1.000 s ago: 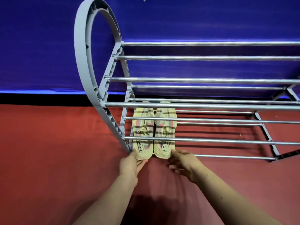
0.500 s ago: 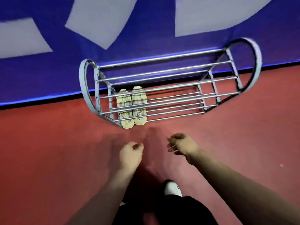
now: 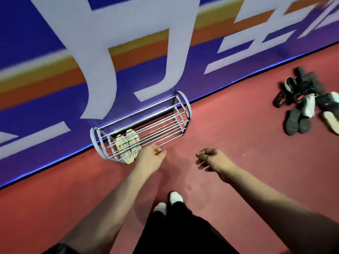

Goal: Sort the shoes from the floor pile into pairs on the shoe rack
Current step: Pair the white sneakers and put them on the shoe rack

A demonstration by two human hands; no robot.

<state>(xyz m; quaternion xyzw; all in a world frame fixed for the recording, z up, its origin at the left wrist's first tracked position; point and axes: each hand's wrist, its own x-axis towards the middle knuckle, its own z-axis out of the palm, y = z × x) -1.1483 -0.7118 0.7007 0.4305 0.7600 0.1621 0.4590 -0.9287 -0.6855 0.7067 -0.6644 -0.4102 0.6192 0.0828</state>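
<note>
A grey shoe rack (image 3: 180,102) with metal bars stands against the blue wall banner. A pair of yellow striped shoes (image 3: 128,143) lies side by side on its lowest tier at the left end. A pile of shoes (image 3: 304,103), mostly black with a white one, lies on the red floor at the far right. My left hand (image 3: 149,157) hangs in front of the rack's left end, fingers loosely curled, holding nothing. My right hand (image 3: 211,159) hovers to its right, also loosely curled and empty.
The red floor (image 3: 238,136) stretches between the rack and the pile. My own feet in white shoes (image 3: 167,202) and dark trousers show at the bottom centre. The blue banner wall runs along the back.
My hands have left the yellow shoes on the rack and drawn back. I have risen and turned right, so the rack looks smaller and the shoe pile has come into view.
</note>
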